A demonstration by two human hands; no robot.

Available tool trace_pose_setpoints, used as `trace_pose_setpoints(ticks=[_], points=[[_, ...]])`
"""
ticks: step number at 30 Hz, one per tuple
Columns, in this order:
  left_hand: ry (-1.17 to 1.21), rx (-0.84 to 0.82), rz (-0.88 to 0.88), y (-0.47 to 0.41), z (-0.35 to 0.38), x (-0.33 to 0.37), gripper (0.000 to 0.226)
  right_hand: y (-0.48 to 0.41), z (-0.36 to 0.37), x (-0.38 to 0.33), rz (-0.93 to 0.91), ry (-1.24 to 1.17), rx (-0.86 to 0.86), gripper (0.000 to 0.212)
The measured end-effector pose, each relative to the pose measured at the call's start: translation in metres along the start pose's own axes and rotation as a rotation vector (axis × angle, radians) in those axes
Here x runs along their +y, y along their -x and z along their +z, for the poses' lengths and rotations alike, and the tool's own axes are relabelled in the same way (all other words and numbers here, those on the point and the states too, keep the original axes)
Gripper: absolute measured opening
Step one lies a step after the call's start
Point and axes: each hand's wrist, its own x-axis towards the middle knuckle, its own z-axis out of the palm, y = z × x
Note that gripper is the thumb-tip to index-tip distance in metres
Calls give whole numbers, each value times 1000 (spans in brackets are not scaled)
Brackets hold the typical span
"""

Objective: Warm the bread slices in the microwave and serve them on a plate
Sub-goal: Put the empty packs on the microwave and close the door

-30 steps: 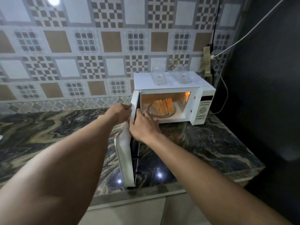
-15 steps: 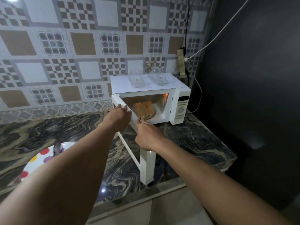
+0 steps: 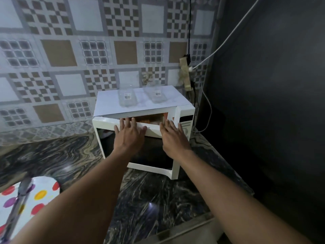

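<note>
A white microwave stands on the marble counter against the tiled wall. Its door, white-framed with a dark window, is swung nearly closed, leaving a narrow gap at the top right. Through that gap a strip of the lit orange bread slices shows. My left hand lies flat on the door's upper part, fingers spread. My right hand presses flat on the door near its right edge, beside the control panel. A white plate with coloured dots sits at the lower left.
Two clear plastic containers stand on top of the microwave. Grey tongs lie across the dotted plate. A white cable and a socket strip hang at the wall to the right. A dark wall bounds the right side.
The door has swung from wide open to nearly closed. Both hands moved from gripping its edge to lying flat on its front. The view shifted, bringing the dotted plate into sight.
</note>
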Motion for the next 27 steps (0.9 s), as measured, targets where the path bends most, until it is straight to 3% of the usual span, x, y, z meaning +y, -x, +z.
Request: trace_pose_setpoints(ticks=[11,16,27], points=[[-180,28,-78,-55,26,37,78,-97,26,73,-130,2,-17,62],[-285,63,-110,-71,28,43,80,-128,30,85,-99,-2,17,61],[-256,201,-87,-87,38,58,68,-146,23,96,-94,-39,90,39]])
